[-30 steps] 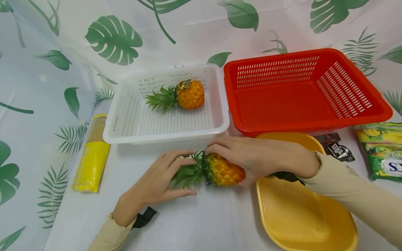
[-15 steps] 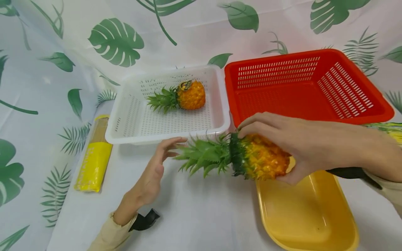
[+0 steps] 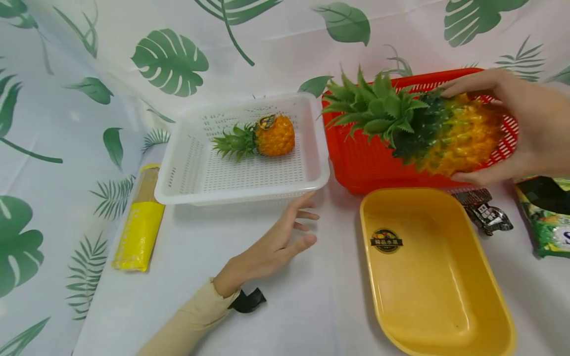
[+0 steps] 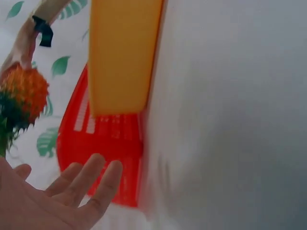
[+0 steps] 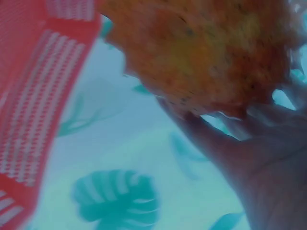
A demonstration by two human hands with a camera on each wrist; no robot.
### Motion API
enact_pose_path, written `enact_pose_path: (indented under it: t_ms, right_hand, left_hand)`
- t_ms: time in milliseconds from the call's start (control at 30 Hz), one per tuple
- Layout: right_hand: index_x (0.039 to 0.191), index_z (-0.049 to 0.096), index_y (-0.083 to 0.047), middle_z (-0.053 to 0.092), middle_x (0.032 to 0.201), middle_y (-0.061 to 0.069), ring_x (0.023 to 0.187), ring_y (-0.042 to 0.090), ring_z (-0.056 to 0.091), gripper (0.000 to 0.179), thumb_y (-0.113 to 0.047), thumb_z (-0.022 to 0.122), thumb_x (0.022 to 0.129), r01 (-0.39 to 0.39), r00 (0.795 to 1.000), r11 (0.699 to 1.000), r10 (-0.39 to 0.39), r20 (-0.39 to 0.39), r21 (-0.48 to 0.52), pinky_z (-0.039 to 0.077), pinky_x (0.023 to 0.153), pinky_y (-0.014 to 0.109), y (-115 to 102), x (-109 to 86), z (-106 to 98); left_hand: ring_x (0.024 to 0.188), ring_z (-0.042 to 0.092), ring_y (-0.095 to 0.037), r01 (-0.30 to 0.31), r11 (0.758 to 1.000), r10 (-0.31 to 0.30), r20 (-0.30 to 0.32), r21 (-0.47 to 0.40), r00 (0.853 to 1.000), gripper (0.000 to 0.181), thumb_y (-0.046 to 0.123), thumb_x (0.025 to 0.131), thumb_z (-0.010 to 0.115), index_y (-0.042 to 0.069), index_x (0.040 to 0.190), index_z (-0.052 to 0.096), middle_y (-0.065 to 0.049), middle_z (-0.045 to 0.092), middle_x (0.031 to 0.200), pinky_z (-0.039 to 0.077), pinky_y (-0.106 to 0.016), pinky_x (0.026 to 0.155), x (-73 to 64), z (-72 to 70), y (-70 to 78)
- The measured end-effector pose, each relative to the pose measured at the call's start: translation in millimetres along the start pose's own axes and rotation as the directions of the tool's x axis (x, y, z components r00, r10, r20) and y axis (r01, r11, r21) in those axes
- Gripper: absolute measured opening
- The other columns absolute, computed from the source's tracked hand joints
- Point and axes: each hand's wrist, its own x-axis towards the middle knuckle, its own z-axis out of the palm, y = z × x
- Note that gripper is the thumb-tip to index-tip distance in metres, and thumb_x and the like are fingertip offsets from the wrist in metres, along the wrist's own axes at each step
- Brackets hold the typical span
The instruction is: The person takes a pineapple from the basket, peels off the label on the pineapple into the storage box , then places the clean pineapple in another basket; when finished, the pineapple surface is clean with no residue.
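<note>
Above the red basket (image 3: pixel 356 168), my right hand (image 3: pixel 530 123) grips an orange-and-green pineapple (image 3: pixel 463 133) round its body, the leafy crown pointing left. In the right wrist view the pineapple's orange base (image 5: pixel 206 52) fills the top, with fingers and thumb round it. My left hand (image 3: pixel 276 247) hovers over the white table in front of the white basket (image 3: pixel 240 195), fingers loosely extended and holding nothing. A second, smaller-looking pineapple (image 3: pixel 275 137) with a dark label lies on its side in the white basket.
A yellow tub (image 3: pixel 418 277) with a round black sticker stands at the front right. Beside it lie a black packet (image 3: pixel 487 217) and a green bag (image 3: pixel 552 230). A yellow package (image 3: pixel 138 222) lies left of the white basket. Leaf-patterned cloth (image 3: pixel 267 49) hangs behind.
My right hand has lifted the pineapple off the table and carried it right and up over the red basket. My left hand has come away from its crown and shifted right.
</note>
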Motion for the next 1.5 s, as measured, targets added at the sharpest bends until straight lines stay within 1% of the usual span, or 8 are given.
enact_pose_path:
  t_ms: [100, 200, 267, 400, 600, 867, 1200, 1500]
  right_hand:
    - [0.162, 0.023, -0.013, 0.041, 0.147, 0.020, 0.131, 0.015, 0.038, 0.141, -0.001, 0.105, 0.048, -0.059, 0.998, 0.998, 0.060, -0.033, 0.027, 0.024, 0.094, -0.006, 9, -3.4, 3]
    - [0.161, 0.022, -0.008, 0.038, 0.147, 0.028, 0.130, 0.041, 0.038, 0.131, 0.006, 0.100, 0.057, -0.139, 0.989, 0.988, 0.143, -0.045, 0.074, 0.022, 0.111, 0.007, 14, -7.7, 6]
    - [0.160, 0.021, -0.004, 0.036, 0.145, 0.033, 0.126, 0.053, 0.037, 0.131, 0.014, 0.098, 0.056, -0.189, 0.980, 0.978, 0.193, -0.048, 0.087, 0.025, 0.121, 0.034, 17, -10.2, 7]
    - [0.158, 0.020, 0.002, 0.036, 0.143, 0.037, 0.118, 0.058, 0.038, 0.133, 0.016, 0.098, 0.050, -0.232, 0.972, 0.972, 0.233, -0.034, 0.041, 0.031, 0.105, 0.073, 30, -12.4, 8]
    - [0.157, 0.022, 0.005, 0.038, 0.140, 0.038, 0.112, 0.058, 0.043, 0.133, 0.009, 0.101, 0.050, -0.237, 0.971, 0.968, 0.240, 0.022, -0.086, 0.044, 0.102, 0.069, 60, -9.3, 10]
    - [0.154, 0.025, 0.006, 0.040, 0.135, 0.039, 0.111, 0.062, 0.045, 0.130, 0.004, 0.102, 0.049, -0.279, 0.946, 0.954, 0.293, 0.136, -0.114, 0.042, 0.087, 0.080, 80, -7.8, 14]
    - [0.144, 0.040, 0.003, 0.051, 0.133, 0.030, 0.113, 0.055, 0.052, 0.115, 0.009, 0.101, 0.047, -0.168, 0.968, 0.983, 0.178, 0.174, -0.073, 0.051, 0.085, 0.070, 83, 2.5, 34]
    - [0.143, 0.039, 0.003, 0.051, 0.134, 0.034, 0.119, 0.056, 0.047, 0.114, 0.004, 0.102, 0.048, -0.188, 0.937, 0.974, 0.217, 0.273, -0.129, 0.047, 0.092, 0.075, 85, 5.4, 40]
  left_hand:
    - [0.144, 0.043, -0.032, 0.026, 0.999, -0.025, 0.030, -0.025, 0.999, 0.080, 0.047, 0.108, 0.053, 0.025, 0.168, 0.004, -0.014, 0.026, 0.164, 0.044, -0.038, 0.113, 18.8, 14.3, -1.2]
    - [0.146, 0.039, -0.031, 0.059, 0.998, -0.059, 0.017, -0.012, 0.998, 0.090, 0.035, 0.105, 0.063, 0.032, 0.167, -0.002, -0.008, 0.018, 0.168, 0.045, -0.037, 0.113, 34.9, 26.4, -0.3]
    - [0.149, 0.035, -0.028, 0.084, 0.996, -0.084, -0.002, 0.016, 0.996, 0.096, 0.032, 0.103, 0.068, 0.035, 0.167, -0.004, -0.001, 0.011, 0.171, 0.046, -0.037, 0.112, 43.5, 33.0, 0.2]
    - [0.151, 0.030, -0.024, 0.113, 0.992, -0.109, -0.060, 0.056, 0.992, 0.102, 0.037, 0.101, 0.070, 0.034, 0.167, -0.007, 0.003, 0.011, 0.172, 0.045, -0.036, 0.113, 55.6, 42.2, -1.2]
    - [0.149, 0.033, -0.024, 0.116, 0.991, -0.102, -0.186, 0.069, 0.977, 0.101, 0.035, 0.099, 0.071, 0.023, 0.168, -0.001, -0.005, 0.016, 0.172, 0.036, -0.041, 0.122, 70.0, 49.8, -4.3]
    - [0.151, 0.033, -0.019, 0.130, 0.991, -0.116, -0.226, 0.045, 0.967, 0.096, 0.037, 0.101, 0.068, 0.017, 0.167, 0.002, -0.009, 0.025, 0.170, 0.029, -0.041, 0.125, 86.6, 54.5, -2.1]
    - [0.156, 0.026, -0.024, 0.194, 0.980, -0.175, -0.311, 0.034, 0.934, 0.091, 0.044, 0.104, 0.061, 0.014, 0.167, 0.003, -0.013, 0.023, 0.171, 0.021, -0.038, 0.127, 103.7, 61.4, 2.4]
    - [0.153, 0.033, -0.028, 0.204, 0.979, -0.184, -0.356, 0.021, 0.916, 0.082, 0.043, 0.105, 0.056, 0.012, 0.165, 0.008, -0.022, 0.027, 0.166, 0.024, -0.037, 0.126, 111.8, 61.9, 3.0]
